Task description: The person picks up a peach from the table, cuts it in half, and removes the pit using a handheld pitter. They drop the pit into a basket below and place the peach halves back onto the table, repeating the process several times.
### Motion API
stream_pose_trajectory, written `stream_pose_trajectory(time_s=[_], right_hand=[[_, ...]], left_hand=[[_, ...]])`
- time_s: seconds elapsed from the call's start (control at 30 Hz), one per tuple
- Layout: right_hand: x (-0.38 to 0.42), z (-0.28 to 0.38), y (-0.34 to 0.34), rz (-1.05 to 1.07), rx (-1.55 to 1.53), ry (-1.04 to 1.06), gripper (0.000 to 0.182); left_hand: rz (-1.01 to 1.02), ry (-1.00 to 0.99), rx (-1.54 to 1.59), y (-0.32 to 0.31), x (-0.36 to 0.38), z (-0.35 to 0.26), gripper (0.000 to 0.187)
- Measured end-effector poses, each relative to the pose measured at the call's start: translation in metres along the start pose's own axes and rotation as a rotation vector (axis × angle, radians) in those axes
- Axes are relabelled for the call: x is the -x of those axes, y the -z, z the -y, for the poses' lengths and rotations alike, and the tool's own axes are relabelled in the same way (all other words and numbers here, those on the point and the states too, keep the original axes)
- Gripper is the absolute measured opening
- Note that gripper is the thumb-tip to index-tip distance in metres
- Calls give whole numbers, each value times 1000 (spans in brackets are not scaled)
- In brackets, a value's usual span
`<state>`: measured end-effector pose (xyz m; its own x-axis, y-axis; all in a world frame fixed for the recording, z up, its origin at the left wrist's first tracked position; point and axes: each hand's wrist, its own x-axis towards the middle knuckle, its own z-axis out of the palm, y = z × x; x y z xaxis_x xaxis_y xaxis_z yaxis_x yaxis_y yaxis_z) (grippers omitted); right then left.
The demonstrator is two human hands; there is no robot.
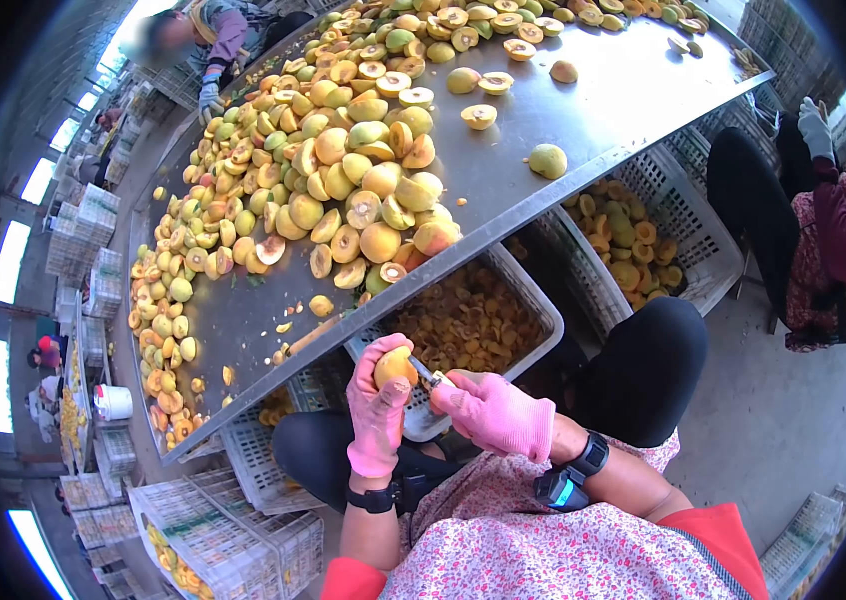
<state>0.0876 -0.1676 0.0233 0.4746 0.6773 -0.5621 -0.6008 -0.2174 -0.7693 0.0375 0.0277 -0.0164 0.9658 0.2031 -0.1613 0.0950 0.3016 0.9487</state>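
Both of my hands wear pink gloves and work together over my lap. My left hand [380,405] is closed round a yellow peach [396,369], holding it up with the fingers behind it. A small pitting knife [423,371] with a metal blade is gripped in my right hand [496,412], its tip right at the side of the peach. Below the hands stands a white crate [545,318] holding many orange-brown fruit pieces [473,322]. Ahead, the metal table [503,205] bears a large heap of halved peaches [343,185], many showing cut faces and some showing pits.
The table's raised metal edge [443,262] runs diagonally just beyond my hands. A second crate [708,250] with peaches stands under it at right. Stacked crates [233,540] are at lower left. A gloved co-worker [226,35] reaches toward the heap; another person [823,230] sits at right.
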Motion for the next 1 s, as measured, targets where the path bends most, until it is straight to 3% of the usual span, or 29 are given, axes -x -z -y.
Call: stream_pose_trajectory(time_s=[0.07,0.23,0.3,0.43,0.53,0.63,0.67,0.73,0.77,0.87,1.0], right_hand=[[-6,-13,1,-53,168,179,48],[-1,-13,-2,-49,297,213,46],[0,-10,-1,-72,333,237,46],[5,-3,1,-92,486,227,43],[6,-4,1,-114,621,243,41],[3,-8,-3,-172,706,300,40],[0,-11,-3,-220,726,350,40],[-34,-46,3,-241,944,296,38],[-52,-70,10,-245,1002,202,36],[-72,-102,28,-290,1102,47,35],[-66,-84,30,-331,1109,96,37]], left_hand=[[-28,-42,-129,-1,-2,-4,86],[7,-4,-152,-2,-6,-6,91],[8,17,22,-7,-6,-2,92],[16,-25,87,-18,-6,3,94],[-10,-106,-9,-24,-8,-5,96],[-92,-356,-400,-20,-17,-9,99],[-88,-358,-401,-21,-19,-9,99],[-277,-580,-343,-29,-25,-17,98],[-267,-554,-153,-34,-29,-31,97],[55,-451,316,-12,-33,-58,88],[-167,-595,7,63,8,-83,78]])
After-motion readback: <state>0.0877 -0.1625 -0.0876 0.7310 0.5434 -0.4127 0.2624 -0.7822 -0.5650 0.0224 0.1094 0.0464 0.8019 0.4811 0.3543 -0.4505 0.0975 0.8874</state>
